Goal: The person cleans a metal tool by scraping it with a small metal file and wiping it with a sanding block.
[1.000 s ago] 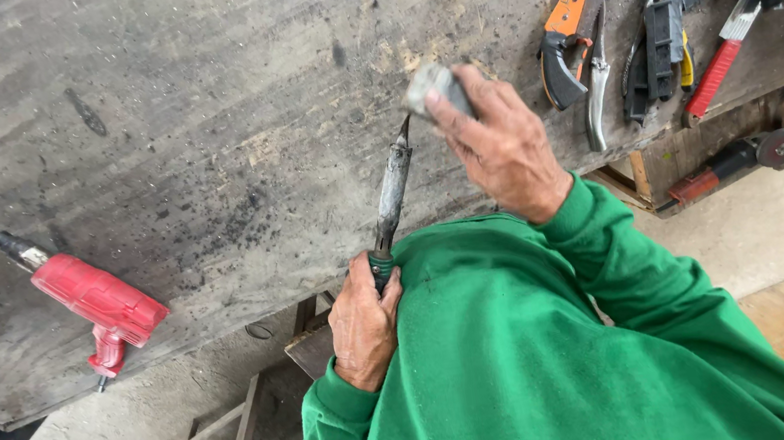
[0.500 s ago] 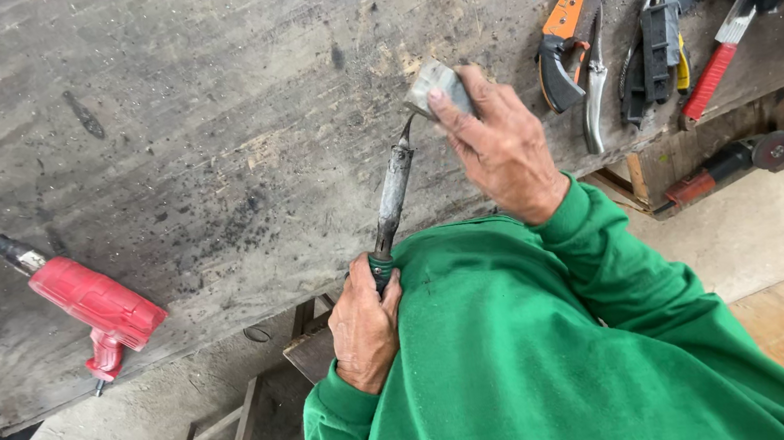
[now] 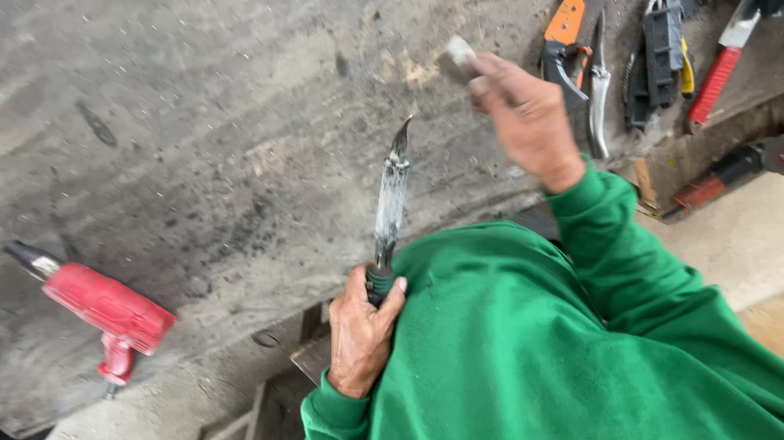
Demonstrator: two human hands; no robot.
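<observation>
My left hand (image 3: 360, 333) grips the dark green handle of a knife (image 3: 391, 193) whose worn, shiny blade points up and away over the grey workbench (image 3: 195, 105). My right hand (image 3: 526, 115) is raised beyond the blade tip and pinches a small grey block, like a sharpening stone (image 3: 456, 56), between its fingers. The stone is off the blade, a little to the right of its tip. Green sleeves cover both my arms.
A red power drill (image 3: 106, 306) lies at the bench's left edge. Several hand tools lie at the far right: an orange-handled saw (image 3: 570, 20), pruning shears (image 3: 597, 92), a red-handled tool (image 3: 717, 81). A grinder (image 3: 738, 166) sits on a lower shelf.
My right hand has lifted the stone off the blade and moved it right. The blade has swung slightly and now stands free of the stone.
</observation>
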